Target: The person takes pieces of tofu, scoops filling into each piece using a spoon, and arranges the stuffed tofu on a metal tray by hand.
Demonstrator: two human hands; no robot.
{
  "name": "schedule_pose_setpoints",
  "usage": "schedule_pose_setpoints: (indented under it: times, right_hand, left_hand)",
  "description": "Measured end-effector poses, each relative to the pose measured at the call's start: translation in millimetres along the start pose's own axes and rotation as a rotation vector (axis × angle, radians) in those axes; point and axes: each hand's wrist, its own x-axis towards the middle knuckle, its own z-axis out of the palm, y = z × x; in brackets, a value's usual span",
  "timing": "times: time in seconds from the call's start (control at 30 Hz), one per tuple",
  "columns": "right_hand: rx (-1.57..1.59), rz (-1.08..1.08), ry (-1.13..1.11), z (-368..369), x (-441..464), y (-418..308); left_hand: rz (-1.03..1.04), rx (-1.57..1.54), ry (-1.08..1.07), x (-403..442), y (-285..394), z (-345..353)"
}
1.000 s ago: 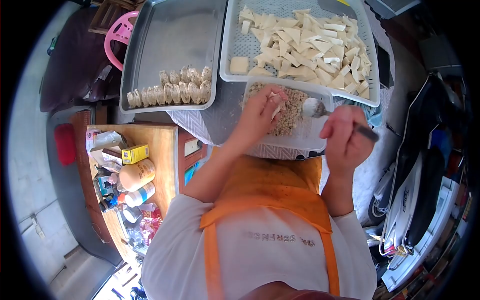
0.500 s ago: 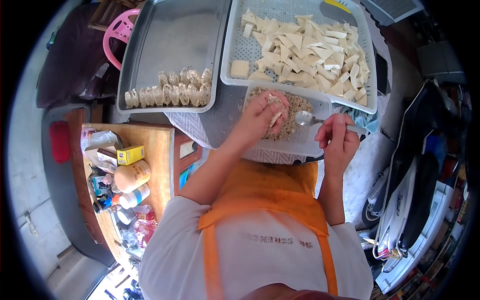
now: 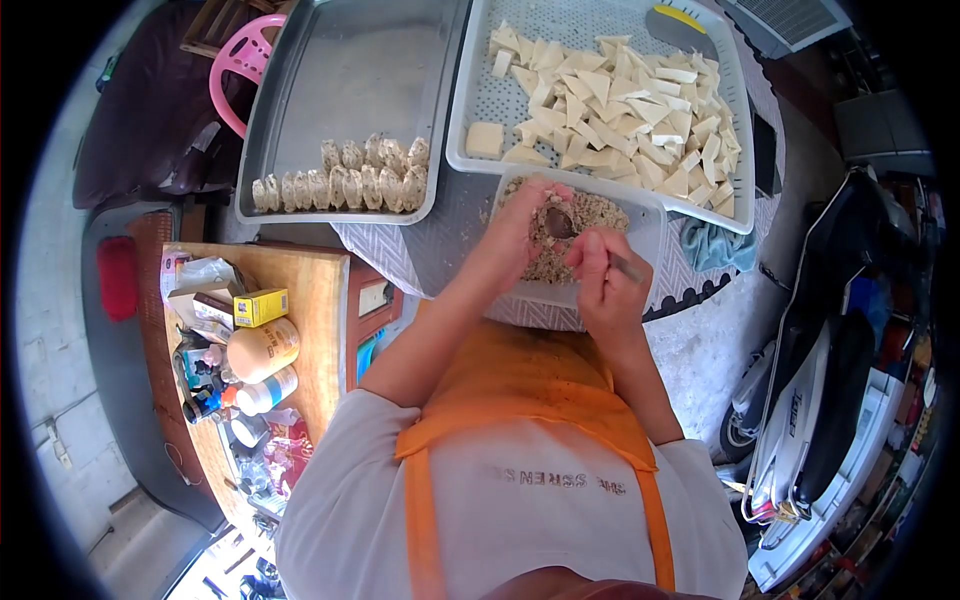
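Note:
My left hand [image 3: 512, 232] curls over the shallow white tub [image 3: 648, 215], its fingers wrapped round a piece of tofu that is mostly hidden now. Beneath it lies crumbly brown minced filling [image 3: 600, 212]. My right hand [image 3: 612, 283] grips a metal spoon [image 3: 560, 224] by the handle. The spoon's bowl is down at my left palm, against the held piece. Behind the tub, a white perforated basket [image 3: 472, 105] carries a heap of pale tofu wedges [image 3: 600, 105]. To the left, filled tofu pieces [image 3: 340, 187] stand in two rows in a metal tray [image 3: 350, 75].
A yellow-edged scraper [image 3: 682, 28] lies in the basket's far corner. A teal cloth [image 3: 715, 247] rests at the table's right side, near a dark phone-like object [image 3: 764, 150]. On the left, a wooden cabinet [image 3: 320, 300] bears jars and boxes. A scooter [image 3: 800, 420] stands at right.
My right hand has moved left and brought the spoon from the tub's right side to my left hand. The tofu piece visible in my left hand before is now mostly hidden.

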Motion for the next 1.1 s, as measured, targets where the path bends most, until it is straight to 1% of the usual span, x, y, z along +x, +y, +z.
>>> schedule_pose_setpoints:
  times: [0.03,0.13,0.23,0.33,0.37,0.43,0.5,0.53,0.63,0.73,0.83,0.9,1.03,1.1]
  right_hand:
    - [0.05,0.02,0.017,0.9,1.1,0.5]
    - [0.4,0.209,0.071,-18.8,8.0,4.9]
    - [0.653,0.268,0.193,-18.0,20.1,-2.9]
    - [0.611,0.388,0.16,-5.9,18.5,6.6]
    - [0.598,0.431,0.139,-2.5,17.1,7.4]
    - [0.441,0.346,0.088,0.5,7.9,3.6]
    - [0.329,0.258,0.059,1.8,-0.3,3.9]
    - [0.356,0.266,0.07,-0.3,-2.6,3.0]
    - [0.466,0.276,0.142,-9.0,-6.7,1.8]
    - [0.59,0.274,0.26,-19.8,-9.8,2.2]
    - [0.558,0.269,0.252,-28.5,-8.7,5.9]
    - [0.527,0.284,0.232,-28.7,-8.5,7.9]
    - [0.496,0.282,0.182,-27.5,-8.2,6.5]
    - [0.448,0.289,0.17,-26.1,-10.1,5.0]
  left_hand:
    - [0.0,-0.017,0.001,1.1,0.3,-0.4]
    - [0.031,0.09,0.022,4.0,-4.1,-1.0]
    - [0.084,0.135,0.003,8.5,-9.8,-2.6]
    - [0.116,0.116,-0.009,6.8,-7.6,-3.5]
    - [0.105,0.118,0.026,4.9,-5.1,-2.0]
    - [0.077,0.118,0.105,-1.9,1.0,4.7]
    - [0.076,0.158,0.099,-2.7,2.5,7.2]
    - [0.075,0.179,0.088,-1.8,2.6,8.7]
    - [0.206,0.299,0.064,-0.3,5.4,10.7]
    - [0.211,0.232,0.072,-0.6,6.4,13.2]
    - [0.067,0.057,0.006,-3.5,5.3,3.4]
    - [0.041,0.114,0.053,-8.4,6.9,9.9]
    - [0.031,0.176,0.178,-13.1,12.4,26.0]
    - [0.071,0.158,0.099,-12.4,9.9,21.0]
